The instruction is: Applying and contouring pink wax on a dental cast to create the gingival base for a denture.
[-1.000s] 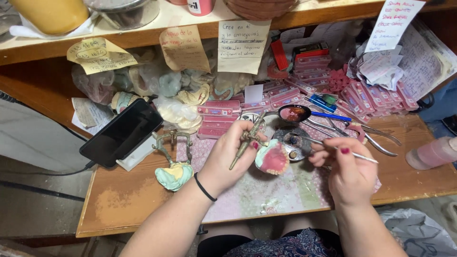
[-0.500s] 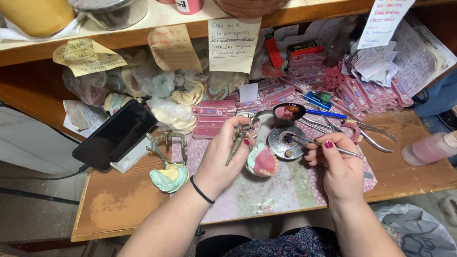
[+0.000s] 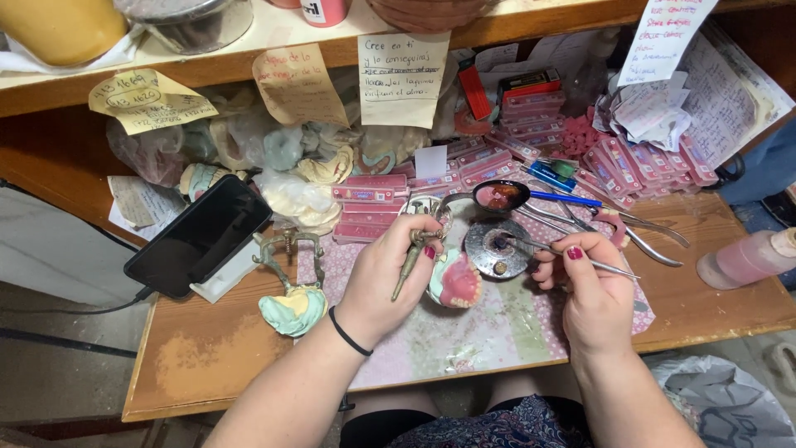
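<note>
— Hands first: what do they hold?

— Left hand is closed around a denture, pink gums and pale teeth facing up, with a brass-coloured articulator arm running along its fingers. Right hand pinches a thin metal tool between thumb and fingers, red nails showing.

— Where does the tool end?

— Its tip rests in the round metal dish, which lies just right of the denture, touching or nearly so; I cannot tell which.

— And the denture itself?

— Held just above the patterned mat that covers the table, in the middle of the work area.

— What lies left of the denture?

— A green and yellow plaster cast on the table, under a metal frame. Further left a black phone leans on a white stand, cable trailing off the edge.

— Behind the denture?

— A spoon with pink material in its bowl, a blue pen beside it, pliers to the right, and stacks of pink boxes. Paper notes hang from the shelf above. A pink bottle lies far right.
</note>
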